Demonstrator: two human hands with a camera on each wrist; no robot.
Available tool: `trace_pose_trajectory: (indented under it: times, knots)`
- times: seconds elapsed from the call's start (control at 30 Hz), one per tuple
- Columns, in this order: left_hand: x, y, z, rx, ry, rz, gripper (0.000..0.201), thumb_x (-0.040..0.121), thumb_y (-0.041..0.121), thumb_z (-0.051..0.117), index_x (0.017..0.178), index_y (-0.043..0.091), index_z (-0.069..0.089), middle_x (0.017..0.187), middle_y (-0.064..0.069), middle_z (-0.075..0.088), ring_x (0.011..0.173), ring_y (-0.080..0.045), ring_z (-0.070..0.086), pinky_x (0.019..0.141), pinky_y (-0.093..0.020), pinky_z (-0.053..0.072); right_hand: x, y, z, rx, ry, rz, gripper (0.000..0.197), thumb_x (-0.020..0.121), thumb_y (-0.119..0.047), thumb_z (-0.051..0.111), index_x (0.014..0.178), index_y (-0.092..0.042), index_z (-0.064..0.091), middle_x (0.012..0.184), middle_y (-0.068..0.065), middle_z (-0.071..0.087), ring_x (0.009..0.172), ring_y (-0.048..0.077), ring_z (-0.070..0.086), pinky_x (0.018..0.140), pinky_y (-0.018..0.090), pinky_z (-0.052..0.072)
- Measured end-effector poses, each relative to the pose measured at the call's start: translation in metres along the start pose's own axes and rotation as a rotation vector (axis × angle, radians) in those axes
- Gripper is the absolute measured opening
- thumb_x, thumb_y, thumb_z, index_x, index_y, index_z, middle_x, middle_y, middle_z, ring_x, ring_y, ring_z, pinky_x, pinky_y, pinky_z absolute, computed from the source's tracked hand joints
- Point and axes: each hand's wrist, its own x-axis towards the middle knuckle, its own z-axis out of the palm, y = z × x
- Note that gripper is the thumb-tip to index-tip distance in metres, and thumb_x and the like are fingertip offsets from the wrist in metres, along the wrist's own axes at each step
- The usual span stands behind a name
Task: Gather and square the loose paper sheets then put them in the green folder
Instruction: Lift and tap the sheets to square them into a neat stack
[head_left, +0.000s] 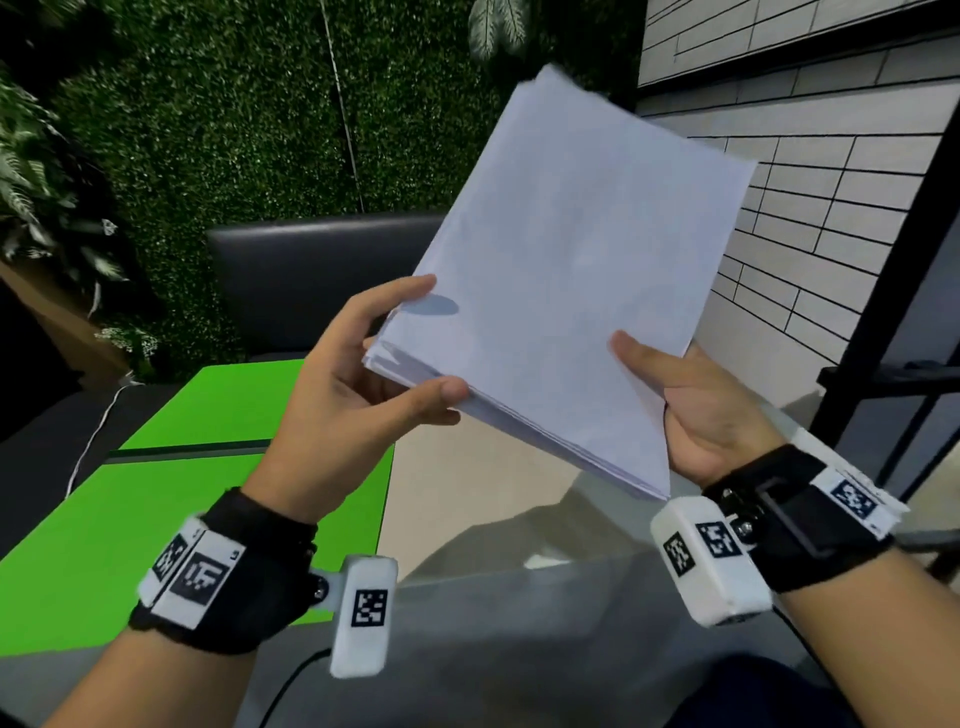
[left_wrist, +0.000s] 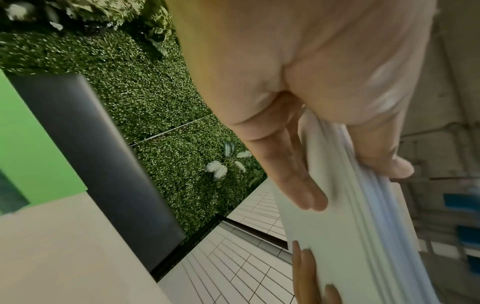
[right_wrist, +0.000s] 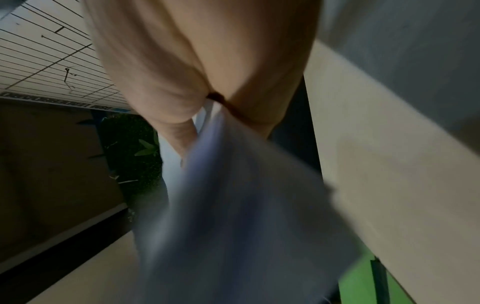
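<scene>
A stack of white paper sheets (head_left: 561, 270) is held up in the air, tilted to the right, above the table. My left hand (head_left: 374, 364) grips its near left corner, thumb on top and fingers underneath. My right hand (head_left: 691, 410) holds the near right edge, thumb lying on the top sheet and fingers behind. In the left wrist view the sheets (left_wrist: 337, 236) fan slightly at the edge. The right wrist view shows the paper (right_wrist: 233, 216) blurred. The green folder (head_left: 218, 467) lies open and flat on the table at the left.
A beige table (head_left: 467, 478) with a glass section lies below the hands. A dark sofa (head_left: 311, 275) stands behind it, against a leafy green wall (head_left: 234, 114). A tiled wall and a black metal frame (head_left: 909, 291) are at the right. A white cable (head_left: 93, 431) hangs at the left.
</scene>
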Motion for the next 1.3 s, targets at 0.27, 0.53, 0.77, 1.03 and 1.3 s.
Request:
trace_pose_trajectory:
  times: [0.27, 0.53, 0.77, 1.03, 1.3]
  knots:
    - [0.018, -0.010, -0.008, -0.018, -0.090, -0.420, 0.057, 0.094, 0.060, 0.073, 0.142, 0.032, 0.061, 0.127, 0.012, 0.079, 0.106, -0.013, 0.075, 0.078, -0.030, 0.063, 0.002, -0.001, -0.012, -0.194, 0.028, -0.143, 0.044, 0.099, 0.000, 0.066, 0.142, -0.011, 0.061, 0.135, 0.009, 0.076, 0.125, 0.031, 0.072, 0.104, 0.048, 0.059]
    - [0.033, -0.049, 0.007, 0.037, -0.066, -0.351, 0.030, 0.112, 0.018, 0.057, 0.141, 0.021, 0.050, 0.141, 0.002, 0.071, 0.128, -0.018, 0.071, 0.101, -0.039, 0.061, 0.000, 0.007, -0.006, -0.245, 0.062, -0.150, 0.044, 0.099, 0.000, 0.067, 0.142, -0.008, 0.060, 0.131, 0.011, 0.077, 0.122, 0.032, 0.074, 0.102, 0.046, 0.061]
    - [0.047, -0.059, 0.009, 0.011, 0.108, -0.268, 0.021, 0.109, 0.019, 0.064, 0.127, 0.016, 0.055, 0.125, -0.001, 0.077, 0.110, -0.018, 0.075, 0.088, -0.037, 0.064, 0.006, 0.019, -0.016, -0.586, 0.167, -0.274, 0.038, 0.100, -0.014, 0.074, 0.135, -0.022, 0.062, 0.126, -0.006, 0.078, 0.115, 0.010, 0.075, 0.099, 0.036, 0.061]
    - [0.044, -0.090, 0.011, -0.029, 0.126, -0.255, 0.034, 0.111, 0.011, 0.058, 0.143, 0.016, 0.049, 0.146, -0.001, 0.069, 0.135, -0.023, 0.067, 0.116, -0.052, 0.053, 0.001, 0.037, -0.031, -0.736, 0.140, -0.254, 0.034, 0.101, -0.018, 0.072, 0.135, -0.020, 0.064, 0.124, -0.014, 0.075, 0.110, -0.006, 0.071, 0.098, 0.020, 0.058]
    - [0.048, -0.087, 0.017, -0.041, 0.116, -0.217, 0.039, 0.109, 0.013, 0.063, 0.143, 0.011, 0.044, 0.145, -0.004, 0.068, 0.132, -0.019, 0.069, 0.110, -0.047, 0.058, 0.006, 0.045, -0.032, -0.620, 0.229, -0.329, 0.020, 0.100, -0.017, 0.074, 0.121, -0.017, 0.075, 0.116, -0.004, 0.082, 0.110, 0.015, 0.077, 0.101, 0.038, 0.061]
